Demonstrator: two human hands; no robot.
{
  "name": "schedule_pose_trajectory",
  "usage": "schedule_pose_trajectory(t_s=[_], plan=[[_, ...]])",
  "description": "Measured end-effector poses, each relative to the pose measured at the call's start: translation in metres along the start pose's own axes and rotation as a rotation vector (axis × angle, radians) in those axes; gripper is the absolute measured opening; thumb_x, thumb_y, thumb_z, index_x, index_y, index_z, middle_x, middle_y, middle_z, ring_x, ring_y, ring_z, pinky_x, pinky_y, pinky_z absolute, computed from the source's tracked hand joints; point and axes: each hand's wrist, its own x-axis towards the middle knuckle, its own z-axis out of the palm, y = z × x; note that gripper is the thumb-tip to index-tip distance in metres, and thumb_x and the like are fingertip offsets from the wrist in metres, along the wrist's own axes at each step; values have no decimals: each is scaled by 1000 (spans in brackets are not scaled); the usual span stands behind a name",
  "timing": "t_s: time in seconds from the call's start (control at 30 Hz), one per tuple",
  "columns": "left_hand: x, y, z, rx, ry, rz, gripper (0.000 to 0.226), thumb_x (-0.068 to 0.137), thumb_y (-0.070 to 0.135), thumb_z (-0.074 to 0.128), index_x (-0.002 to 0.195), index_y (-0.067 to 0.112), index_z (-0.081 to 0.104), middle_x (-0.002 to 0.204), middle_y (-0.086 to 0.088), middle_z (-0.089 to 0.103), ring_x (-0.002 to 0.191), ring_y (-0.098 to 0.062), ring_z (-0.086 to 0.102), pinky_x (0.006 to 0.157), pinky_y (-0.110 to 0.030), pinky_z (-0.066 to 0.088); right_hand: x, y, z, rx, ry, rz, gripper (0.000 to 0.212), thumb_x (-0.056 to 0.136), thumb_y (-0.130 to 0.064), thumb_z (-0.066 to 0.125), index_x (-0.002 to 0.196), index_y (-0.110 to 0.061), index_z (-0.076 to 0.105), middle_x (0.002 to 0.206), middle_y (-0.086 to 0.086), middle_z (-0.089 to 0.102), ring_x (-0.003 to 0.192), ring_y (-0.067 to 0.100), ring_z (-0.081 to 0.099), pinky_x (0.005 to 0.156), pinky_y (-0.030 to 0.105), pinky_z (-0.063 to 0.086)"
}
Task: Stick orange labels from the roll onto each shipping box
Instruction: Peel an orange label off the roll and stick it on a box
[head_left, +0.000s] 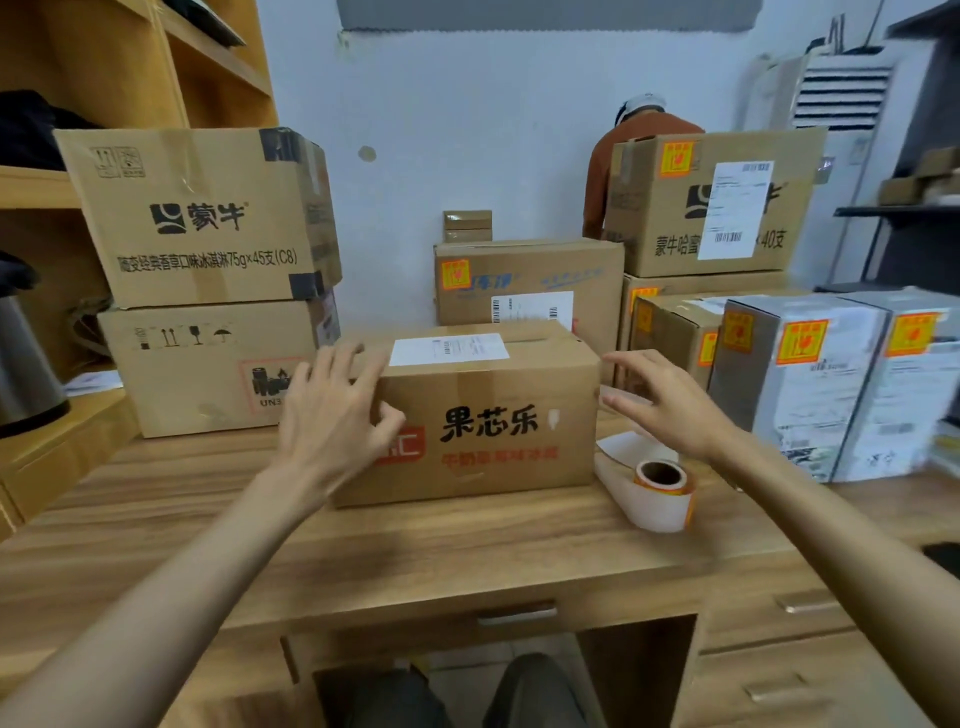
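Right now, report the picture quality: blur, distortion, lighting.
Head view: wide-angle bending tilts the shelf outward at the left edge; the left hand and right hand are slightly motion-blurred; the middle box keeps its black print readable; the white boxes at the right are smeared; the light is soft and even, with no hard shadows or glare.

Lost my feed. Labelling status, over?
Left hand open on front box, right hand open beside it. No orange label showing on it yet. Roll lies free alongside.
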Motion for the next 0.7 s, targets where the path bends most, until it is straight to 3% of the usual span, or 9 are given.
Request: schedule_pose_trajectory(t_s=[0.1, 0.17, 0.3, 0.43, 0.57, 0.7], plan=[[9, 57, 7, -196, 4, 181, 42, 86, 26, 50, 119, 6, 65, 111, -12, 63, 93, -27, 62, 69, -41, 58, -19, 17, -9, -84, 20, 17, 35, 93, -37, 64, 126, -25, 58, 121, -7, 53, 97, 15, 57, 81, 38, 51], [11, 102, 13, -349, -93, 250, 34, 89, 24, 53, 119, 13, 65, 111, -3, 62, 93, -21, 63, 61, -39, 58, -31, 29, -14, -80, -11, 36, 22, 91, -37, 66, 109, -24, 65, 107, -6, 61, 83, 14, 58, 74, 39, 51], [9, 185, 34, -522, -416, 284, 36, 98, 37, 53, 132, 28, 56, 122, 7, 54, 102, -18, 62, 76, -41, 56, -53, 48, -23, -37, -98, 89, 4, 89, -31, 71, 87, -32, 67, 86, -6, 66, 72, 12, 57, 64, 34, 46], [7, 228, 54, -707, -511, 227, 31, 96, 37, 60, 125, 26, 56, 119, 8, 52, 104, -21, 61, 85, -46, 53, -71, 57, -24, 43, -178, 117, 8, 89, -23, 72, 95, -28, 72, 83, -20, 66, 69, -4, 55, 62, 20, 37], [3, 243, 68, -846, -537, 129, 24, 93, 36, 67, 112, 25, 59, 113, 8, 54, 104, -16, 58, 90, -45, 50, -81, 58, -16, 105, -193, 142, 23, 88, -5, 62, 98, -22, 73, 68, -34, 62, 52, 5, 50, 56, 22, 40], [2, 247, 71, -898, -514, 75, 14, 92, 33, 69, 100, 24, 61, 104, 11, 53, 96, -12, 55, 86, -41, 49, -84, 62, -4, 139, -202, 184, 33, 79, 6, 61, 96, -20, 73, 59, -30, 59, 50, 2, 47, 52, 14, 33]])
